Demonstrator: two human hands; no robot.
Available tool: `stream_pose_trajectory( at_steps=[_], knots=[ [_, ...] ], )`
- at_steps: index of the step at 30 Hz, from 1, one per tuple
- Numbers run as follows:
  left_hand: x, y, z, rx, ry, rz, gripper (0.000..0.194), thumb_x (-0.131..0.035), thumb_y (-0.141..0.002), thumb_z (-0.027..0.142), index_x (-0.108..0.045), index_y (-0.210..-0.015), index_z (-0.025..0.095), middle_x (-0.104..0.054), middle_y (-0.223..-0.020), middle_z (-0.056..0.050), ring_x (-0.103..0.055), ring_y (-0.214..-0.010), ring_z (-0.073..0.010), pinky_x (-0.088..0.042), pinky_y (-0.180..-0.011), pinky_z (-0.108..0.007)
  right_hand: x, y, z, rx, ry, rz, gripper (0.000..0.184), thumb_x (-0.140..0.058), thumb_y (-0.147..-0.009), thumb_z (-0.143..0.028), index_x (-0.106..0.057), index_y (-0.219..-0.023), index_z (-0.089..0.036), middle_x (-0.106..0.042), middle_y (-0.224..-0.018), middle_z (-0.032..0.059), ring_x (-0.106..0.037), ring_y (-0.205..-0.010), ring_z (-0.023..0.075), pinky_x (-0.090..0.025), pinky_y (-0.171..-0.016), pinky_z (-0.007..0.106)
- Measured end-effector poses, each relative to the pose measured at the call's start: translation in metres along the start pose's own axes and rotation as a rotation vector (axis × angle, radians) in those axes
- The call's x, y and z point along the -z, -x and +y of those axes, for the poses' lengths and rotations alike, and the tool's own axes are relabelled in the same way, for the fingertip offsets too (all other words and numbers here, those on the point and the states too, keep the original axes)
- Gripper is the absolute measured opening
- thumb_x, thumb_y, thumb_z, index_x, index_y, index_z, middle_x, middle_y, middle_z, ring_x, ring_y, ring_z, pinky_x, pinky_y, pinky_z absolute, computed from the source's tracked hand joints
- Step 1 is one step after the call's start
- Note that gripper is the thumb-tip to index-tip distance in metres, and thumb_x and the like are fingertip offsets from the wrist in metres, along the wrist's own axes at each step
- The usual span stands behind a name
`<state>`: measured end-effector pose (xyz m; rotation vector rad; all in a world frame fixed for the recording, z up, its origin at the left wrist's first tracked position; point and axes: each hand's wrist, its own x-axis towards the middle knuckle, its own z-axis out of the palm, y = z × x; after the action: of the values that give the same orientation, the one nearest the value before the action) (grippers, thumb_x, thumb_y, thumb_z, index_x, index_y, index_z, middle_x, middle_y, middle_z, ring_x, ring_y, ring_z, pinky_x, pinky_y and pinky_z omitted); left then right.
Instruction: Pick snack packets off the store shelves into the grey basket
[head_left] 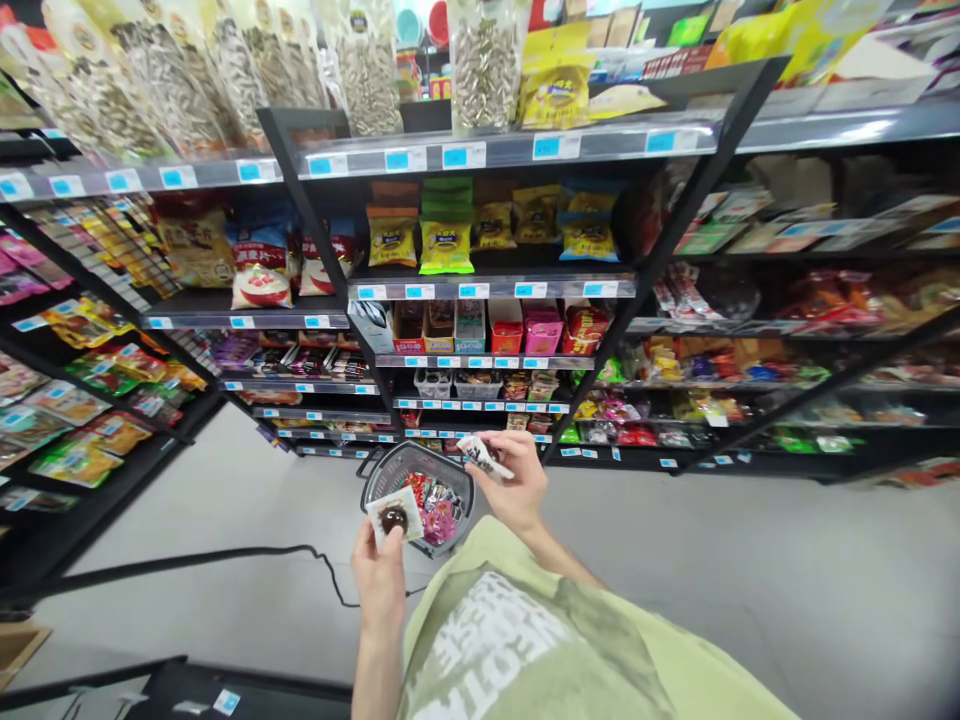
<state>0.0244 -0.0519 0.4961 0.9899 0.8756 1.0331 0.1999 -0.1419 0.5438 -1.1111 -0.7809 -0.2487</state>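
My left hand pinches a small clear-and-white snack packet with a dark round piece showing inside, thumb on its front. Another small packet, white with dark print, is gripped between the thumb and fingers of my right hand. Both packets are held up over or near a grey shopping basket that stands on the floor. Inside the basket lie red packets, pink packets and several dark and silver ones. My left hand and its packet cover part of the basket's near left side.
Black shelving with snack bags rises in front, its price rail above the basket. More racks stand left and right. A black cord crosses the grey floor at the left.
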Motion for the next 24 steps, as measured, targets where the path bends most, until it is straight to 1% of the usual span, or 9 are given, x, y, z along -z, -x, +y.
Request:
stream_pose_trajectory(
  at_steps=[4,6,9,13,16,18,20,22,24],
  knots=[
    [-0.003,0.005,0.002,0.066,0.127,-0.039,0.041,-0.082,-0.064,0.029,-0.069,-0.101,0.019,-0.068,-0.102,-0.003,-0.064,-0.092,-0.0169,-0.050,-0.085,-0.027,-0.001,-0.001,0.003,-0.321,-0.250,0.033,0.028,-0.083,-0.074,-0.026,-0.068,-0.098,-0.023,-0.067,-0.099,0.0045,-0.065,-0.095,0.0197,-0.055,-0.084,0.036],
    [-0.006,0.007,0.002,0.089,0.159,-0.056,0.041,-0.083,-0.064,0.028,-0.069,-0.101,0.020,-0.068,-0.103,-0.003,-0.064,-0.093,-0.0161,-0.050,-0.086,-0.026,-0.001,-0.002,0.005,-0.499,-0.423,0.062,0.028,-0.084,-0.074,-0.030,-0.067,-0.096,-0.024,-0.068,-0.097,0.0024,-0.064,-0.089,0.0171,-0.054,-0.078,0.032],
    [-0.010,0.009,0.002,0.102,0.194,-0.081,0.039,-0.084,-0.066,0.027,-0.069,-0.102,0.020,-0.067,-0.107,-0.003,-0.063,-0.098,-0.0176,-0.050,-0.090,-0.028,0.000,-0.004,0.005,-0.769,-0.702,0.096,0.028,-0.080,-0.077,-0.033,-0.065,-0.101,-0.028,-0.069,-0.100,-0.0001,-0.064,-0.082,0.0147,-0.051,-0.065,0.026],
    [-0.014,0.009,0.000,0.101,0.203,-0.104,0.040,-0.084,-0.067,0.028,-0.069,-0.103,0.021,-0.066,-0.111,-0.004,-0.062,-0.105,-0.0200,-0.050,-0.095,-0.031,0.003,-0.010,0.001,-1.048,-0.958,0.042,0.028,-0.068,-0.086,-0.030,-0.062,-0.113,-0.031,-0.068,-0.115,0.0016,-0.064,-0.087,0.0162,-0.049,-0.064,0.026],
    [-0.015,0.009,0.000,0.103,0.193,-0.107,0.042,-0.085,-0.067,0.029,-0.068,-0.106,0.023,-0.065,-0.117,-0.004,-0.061,-0.108,-0.0201,-0.049,-0.095,-0.030,0.005,-0.011,0.000,-1.162,-1.065,0.002,0.029,-0.060,-0.090,-0.039,-0.059,-0.118,-0.029,-0.068,-0.108,0.0031,-0.059,-0.074,0.0146,-0.045,-0.056,0.025],
    [-0.015,0.009,0.000,0.100,0.197,-0.110,0.050,-0.084,-0.069,0.030,-0.066,-0.115,0.027,-0.063,-0.121,-0.004,-0.061,-0.111,-0.0209,-0.050,-0.093,-0.031,0.007,-0.011,0.001,-1.192,-1.132,-0.051,0.033,-0.057,-0.090,-0.043,-0.058,-0.119,-0.027,-0.067,-0.093,0.0021,-0.047,-0.060,0.0115,-0.037,-0.048,0.021],
    [-0.015,0.009,0.000,0.093,0.192,-0.122,0.060,-0.082,-0.071,0.030,-0.059,-0.126,0.032,-0.062,-0.121,-0.004,-0.061,-0.112,-0.0213,-0.051,-0.092,-0.031,0.008,-0.010,0.000,-1.212,-1.203,-0.129,0.039,-0.056,-0.088,-0.041,-0.057,-0.122,-0.024,-0.063,-0.084,0.0007,-0.036,-0.053,0.0101,-0.028,-0.043,0.019],
    [-0.014,0.008,0.000,0.077,0.171,-0.123,0.062,-0.081,-0.073,0.032,-0.056,-0.129,0.034,-0.064,-0.119,-0.004,-0.062,-0.111,-0.0210,-0.052,-0.091,-0.031,0.009,-0.011,-0.001,-1.231,-1.262,-0.188,0.045,-0.055,-0.084,-0.040,-0.055,-0.125,-0.023,-0.063,-0.085,0.0015,-0.032,-0.053,0.0104,-0.026,-0.043,0.019],
    [-0.013,0.007,-0.002,0.062,0.135,-0.119,0.052,-0.080,-0.074,0.035,-0.062,-0.122,0.030,-0.065,-0.120,-0.005,-0.062,-0.112,-0.0209,-0.051,-0.093,-0.030,0.009,-0.012,-0.003,-1.237,-1.294,-0.208,0.049,-0.052,-0.082,-0.043,-0.054,-0.127,-0.022,-0.066,-0.093,0.0039,-0.031,-0.054,0.0110,-0.026,-0.044,0.020]
  ],
)
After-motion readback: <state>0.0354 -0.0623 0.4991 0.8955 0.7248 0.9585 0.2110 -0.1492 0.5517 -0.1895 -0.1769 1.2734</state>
